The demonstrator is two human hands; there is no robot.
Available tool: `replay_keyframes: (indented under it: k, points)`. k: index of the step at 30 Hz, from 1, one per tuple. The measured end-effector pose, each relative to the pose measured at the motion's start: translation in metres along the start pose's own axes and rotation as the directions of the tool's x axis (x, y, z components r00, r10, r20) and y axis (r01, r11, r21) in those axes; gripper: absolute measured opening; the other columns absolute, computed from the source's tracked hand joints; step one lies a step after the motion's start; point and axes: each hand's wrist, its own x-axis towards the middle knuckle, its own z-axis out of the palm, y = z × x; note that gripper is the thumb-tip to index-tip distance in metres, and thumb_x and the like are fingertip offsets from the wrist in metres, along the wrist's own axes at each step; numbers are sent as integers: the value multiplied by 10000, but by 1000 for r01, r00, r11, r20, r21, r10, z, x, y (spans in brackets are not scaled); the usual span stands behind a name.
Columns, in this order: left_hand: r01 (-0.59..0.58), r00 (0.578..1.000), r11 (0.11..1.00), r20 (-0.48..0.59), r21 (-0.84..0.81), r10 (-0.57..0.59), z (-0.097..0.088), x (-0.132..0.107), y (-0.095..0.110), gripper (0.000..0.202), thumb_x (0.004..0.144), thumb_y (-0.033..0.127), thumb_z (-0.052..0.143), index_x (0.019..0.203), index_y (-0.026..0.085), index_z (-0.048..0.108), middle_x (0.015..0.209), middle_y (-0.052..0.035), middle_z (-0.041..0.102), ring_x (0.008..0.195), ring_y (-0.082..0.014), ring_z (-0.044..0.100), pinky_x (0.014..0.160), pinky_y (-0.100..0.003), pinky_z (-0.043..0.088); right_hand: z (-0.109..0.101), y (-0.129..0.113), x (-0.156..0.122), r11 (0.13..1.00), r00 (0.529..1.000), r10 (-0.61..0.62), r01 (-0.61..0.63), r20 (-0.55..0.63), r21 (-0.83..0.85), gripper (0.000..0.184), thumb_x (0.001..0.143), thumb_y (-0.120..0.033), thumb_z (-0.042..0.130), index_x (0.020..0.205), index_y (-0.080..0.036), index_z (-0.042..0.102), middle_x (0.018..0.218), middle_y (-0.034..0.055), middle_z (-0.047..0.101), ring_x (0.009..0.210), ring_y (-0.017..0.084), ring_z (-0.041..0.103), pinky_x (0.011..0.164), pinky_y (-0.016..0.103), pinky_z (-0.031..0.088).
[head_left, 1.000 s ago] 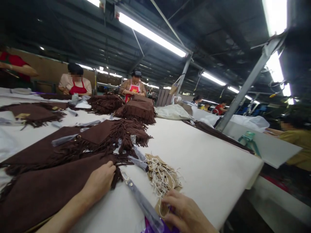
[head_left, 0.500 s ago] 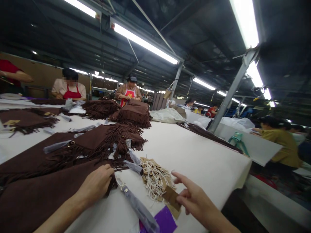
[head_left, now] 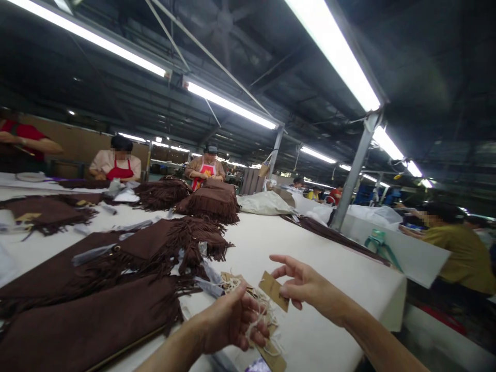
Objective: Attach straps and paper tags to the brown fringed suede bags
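Note:
My right hand (head_left: 306, 284) is raised over the white table (head_left: 310, 248) and pinches a small brown paper tag (head_left: 273, 290) between thumb and fingers. My left hand (head_left: 232, 320) is closed on the white string (head_left: 258, 320) that hangs from the tag. Under both hands lies a pile of brown tags with white strings (head_left: 232, 283). To the left, brown fringed suede pieces (head_left: 101, 315) lie flat, one just beside my left wrist.
More fringed brown pieces (head_left: 211, 199) are stacked farther back. Several people work along the table's far side and at the right. A grey metal post (head_left: 354, 173) rises at the table's right edge, with a teal tool (head_left: 377, 240) near it.
My left hand left the brown suede and moved right onto the tag's string. My right hand lifted one tag off the pile. The camera tilted upward.

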Motion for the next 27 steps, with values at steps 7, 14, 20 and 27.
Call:
replay_keyframes:
  k: [7, 14, 20, 27]
  points:
    - [-2, 963, 963, -257, 270, 74, 4, -20, -5, 349, 543, 387, 749, 715, 130, 587, 567, 16, 544, 429, -62, 399, 448, -214, 280, -11, 22, -8, 1000, 1000, 19, -18, -21, 18, 716, 661, -330, 733, 1308, -203, 454, 1039, 62, 585, 596, 80, 502, 458, 203, 385]
    - [17, 912, 847, -356, 531, 205, -15, -40, 5, 147, 594, 300, 600, 602, 166, 541, 495, 54, 485, 454, -86, 360, 466, -224, 245, -17, 48, -13, 976, 975, 183, -165, 126, -141, 533, 590, -224, 660, 1118, -188, 591, 856, 15, 625, 566, 111, 547, 404, 196, 341]
    - [-5, 899, 528, -228, 850, 375, -2, -49, 34, 113, 721, 171, 537, 632, 163, 607, 603, 26, 538, 624, -132, 472, 566, -223, 315, 46, 44, 9, 983, 994, -101, 108, 49, -151, 323, 815, -358, 573, 1079, -201, 673, 1039, 64, 683, 972, 226, 613, 718, 306, 524]
    - [118, 857, 301, -250, 946, 450, -22, -65, 60, 250, 826, 190, 458, 623, 157, 600, 607, 17, 567, 601, -126, 488, 551, -219, 312, 128, 32, 66, 967, 982, -4, -44, 189, 249, 417, 730, -512, 668, 955, -170, 590, 753, -9, 636, 515, 73, 541, 488, 216, 504]
